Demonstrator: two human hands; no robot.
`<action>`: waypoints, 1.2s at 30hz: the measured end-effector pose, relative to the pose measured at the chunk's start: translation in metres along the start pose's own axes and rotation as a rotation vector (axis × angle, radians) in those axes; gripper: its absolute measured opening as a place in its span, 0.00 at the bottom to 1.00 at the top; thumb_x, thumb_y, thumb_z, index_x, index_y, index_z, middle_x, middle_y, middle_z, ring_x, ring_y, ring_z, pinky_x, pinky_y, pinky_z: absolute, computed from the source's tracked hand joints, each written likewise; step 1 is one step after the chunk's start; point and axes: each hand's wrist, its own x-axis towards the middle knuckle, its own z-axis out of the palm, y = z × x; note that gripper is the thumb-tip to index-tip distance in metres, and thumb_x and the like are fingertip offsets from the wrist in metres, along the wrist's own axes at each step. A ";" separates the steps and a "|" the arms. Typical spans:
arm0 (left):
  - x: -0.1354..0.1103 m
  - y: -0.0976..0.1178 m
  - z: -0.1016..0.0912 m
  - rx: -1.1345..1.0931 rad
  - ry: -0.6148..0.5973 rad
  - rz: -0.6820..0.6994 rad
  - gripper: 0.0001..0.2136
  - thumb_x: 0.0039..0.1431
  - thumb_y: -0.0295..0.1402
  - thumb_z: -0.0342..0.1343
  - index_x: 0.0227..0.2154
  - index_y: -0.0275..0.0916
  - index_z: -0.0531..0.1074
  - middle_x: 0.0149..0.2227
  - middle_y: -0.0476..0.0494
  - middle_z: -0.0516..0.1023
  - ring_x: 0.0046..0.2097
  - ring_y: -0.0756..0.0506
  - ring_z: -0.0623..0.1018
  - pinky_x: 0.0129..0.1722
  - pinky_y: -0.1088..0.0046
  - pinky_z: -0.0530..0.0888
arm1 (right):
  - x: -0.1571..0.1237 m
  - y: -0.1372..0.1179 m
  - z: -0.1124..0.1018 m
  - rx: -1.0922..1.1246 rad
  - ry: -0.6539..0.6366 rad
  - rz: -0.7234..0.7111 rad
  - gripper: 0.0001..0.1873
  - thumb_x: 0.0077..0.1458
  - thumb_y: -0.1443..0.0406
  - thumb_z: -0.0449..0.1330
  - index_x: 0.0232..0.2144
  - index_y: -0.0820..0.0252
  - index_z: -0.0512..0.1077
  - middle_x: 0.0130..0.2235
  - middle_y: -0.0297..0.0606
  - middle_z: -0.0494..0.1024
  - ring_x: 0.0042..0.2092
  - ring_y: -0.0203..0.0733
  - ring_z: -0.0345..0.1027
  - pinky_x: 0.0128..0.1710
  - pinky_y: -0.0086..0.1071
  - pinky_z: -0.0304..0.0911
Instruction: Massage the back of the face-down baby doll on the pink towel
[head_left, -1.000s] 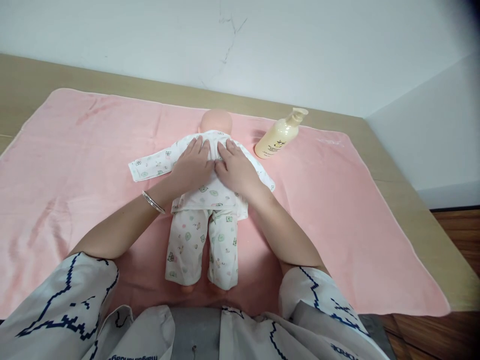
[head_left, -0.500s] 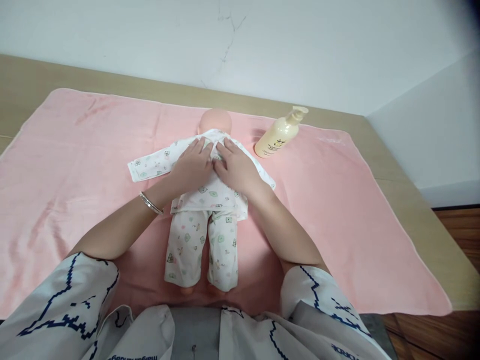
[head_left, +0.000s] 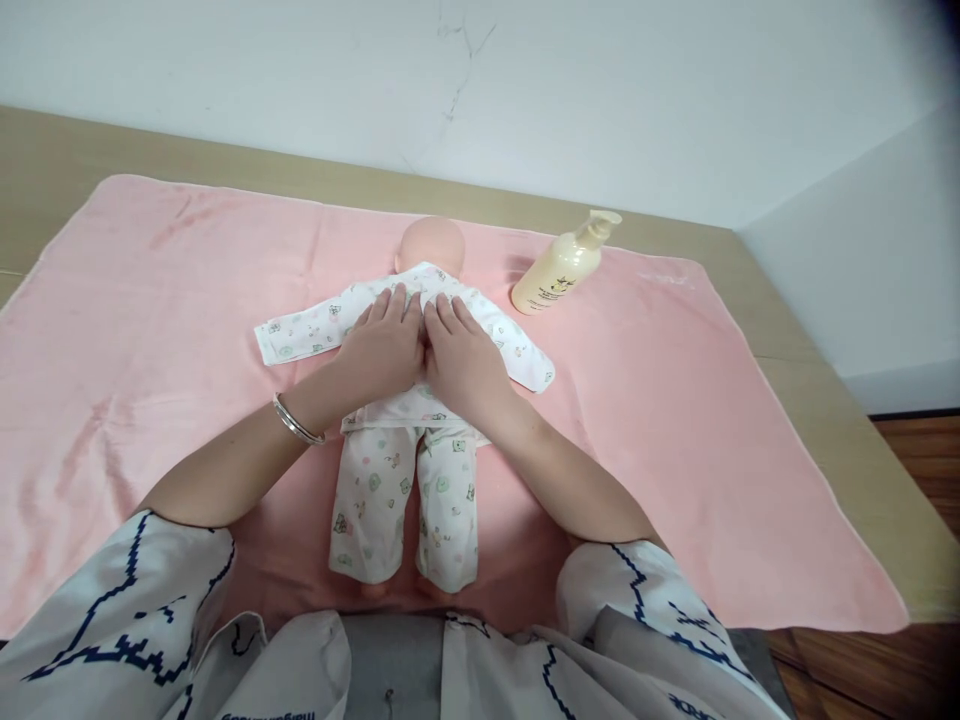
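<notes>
A baby doll (head_left: 431, 246) in white printed pyjamas lies flat, its bald head away from me and its legs towards me. My left hand (head_left: 384, 343) rests on the upper part of the pyjama top (head_left: 304, 328), fingers stretched out towards the doll's head. Beside it lies my right hand (head_left: 465, 355), also flat on the top with fingers extended. The two hands touch or nearly touch along their thumb sides; the thumbs are mostly hidden. Below them the printed trousers (head_left: 375, 505) lie with the legs slightly apart.
A cream pump bottle (head_left: 559, 270) stands on the pink blanket (head_left: 675, 430), right of the doll's head. Under the blanket is a wooden table (head_left: 795, 385), with a white wall (head_left: 300, 90) behind it.
Both hands have slid slightly down the doll's back towards me. The right hand has turned straighter, its fingers now closer together. Both hands stay on the doll.
</notes>
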 end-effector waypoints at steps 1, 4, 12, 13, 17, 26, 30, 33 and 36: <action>0.003 -0.002 -0.002 -0.010 -0.017 -0.014 0.28 0.69 0.34 0.40 0.69 0.29 0.53 0.72 0.28 0.55 0.75 0.33 0.51 0.72 0.44 0.54 | 0.004 0.005 -0.001 0.020 0.002 0.007 0.31 0.64 0.70 0.46 0.67 0.76 0.59 0.70 0.56 0.59 0.73 0.56 0.47 0.73 0.53 0.47; 0.018 -0.014 -0.005 -0.039 -0.030 -0.071 0.29 0.71 0.38 0.39 0.70 0.25 0.50 0.73 0.25 0.50 0.75 0.32 0.49 0.73 0.47 0.52 | 0.023 0.030 0.001 0.116 0.035 0.062 0.29 0.67 0.65 0.48 0.67 0.72 0.61 0.71 0.54 0.57 0.74 0.56 0.45 0.73 0.53 0.45; 0.013 -0.008 0.001 -0.032 0.030 -0.077 0.29 0.71 0.39 0.40 0.70 0.25 0.51 0.73 0.25 0.50 0.75 0.31 0.49 0.71 0.46 0.54 | 0.039 0.056 0.010 0.181 0.083 0.056 0.30 0.68 0.59 0.48 0.68 0.64 0.59 0.73 0.49 0.53 0.75 0.53 0.41 0.72 0.57 0.43; 0.009 -0.002 -0.001 -0.007 0.036 -0.092 0.28 0.71 0.36 0.40 0.69 0.25 0.52 0.73 0.25 0.51 0.74 0.32 0.51 0.71 0.47 0.55 | 0.035 0.049 0.010 0.141 0.070 0.074 0.30 0.69 0.59 0.46 0.69 0.66 0.57 0.73 0.51 0.53 0.75 0.55 0.41 0.72 0.57 0.44; 0.012 0.002 -0.009 -0.014 0.023 -0.088 0.26 0.67 0.29 0.40 0.66 0.25 0.59 0.71 0.28 0.58 0.73 0.36 0.57 0.73 0.52 0.54 | 0.013 0.008 0.010 -0.020 0.055 0.162 0.31 0.69 0.64 0.45 0.69 0.76 0.54 0.71 0.62 0.53 0.73 0.62 0.44 0.71 0.56 0.46; 0.012 0.006 0.013 -0.014 0.176 -0.123 0.26 0.70 0.32 0.39 0.68 0.27 0.57 0.72 0.26 0.54 0.74 0.33 0.53 0.72 0.48 0.54 | 0.032 0.041 0.004 0.139 0.022 0.100 0.30 0.69 0.61 0.44 0.69 0.68 0.58 0.72 0.53 0.54 0.74 0.54 0.43 0.72 0.54 0.44; 0.005 0.018 0.006 0.017 0.126 -0.115 0.25 0.69 0.30 0.41 0.67 0.30 0.60 0.71 0.29 0.57 0.73 0.35 0.57 0.72 0.49 0.55 | 0.039 0.053 0.004 0.141 0.060 0.122 0.30 0.69 0.63 0.39 0.68 0.68 0.58 0.71 0.52 0.58 0.73 0.52 0.47 0.72 0.57 0.42; 0.018 -0.002 0.000 -0.088 0.099 -0.129 0.25 0.69 0.31 0.40 0.66 0.30 0.62 0.71 0.32 0.59 0.73 0.37 0.58 0.72 0.51 0.56 | 0.021 0.025 0.007 0.008 0.044 0.131 0.31 0.68 0.65 0.42 0.69 0.75 0.55 0.71 0.61 0.55 0.73 0.60 0.46 0.71 0.59 0.44; 0.034 -0.029 0.004 -0.190 0.098 -0.151 0.26 0.70 0.35 0.39 0.67 0.29 0.59 0.71 0.31 0.58 0.73 0.39 0.56 0.73 0.55 0.55 | 0.001 -0.006 0.011 -0.067 0.068 0.085 0.32 0.67 0.65 0.45 0.69 0.76 0.54 0.72 0.62 0.52 0.74 0.64 0.42 0.71 0.60 0.44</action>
